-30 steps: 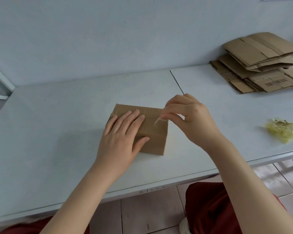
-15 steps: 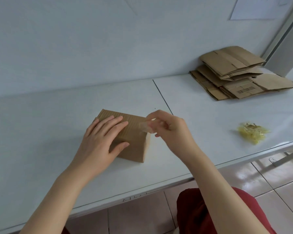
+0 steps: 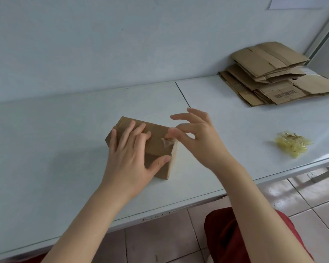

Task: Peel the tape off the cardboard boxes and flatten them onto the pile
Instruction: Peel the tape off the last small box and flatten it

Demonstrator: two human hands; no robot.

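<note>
while left hand (image 3: pixel 130 158) pins box (image 3: pixel 158 143) — right hand (image 3: pixel 199 138) pinches tape (image 3: pixel 168 143).

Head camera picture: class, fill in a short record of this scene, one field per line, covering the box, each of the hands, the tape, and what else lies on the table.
box: small cardboard box, not yet flattened
left hand: flat on the box, holding it down
right hand: pinching clear tape at the box's right edge
pile: flattened boxes, far right
tape wad: yellowish crumpled tape, right of the hands
table: white
</note>
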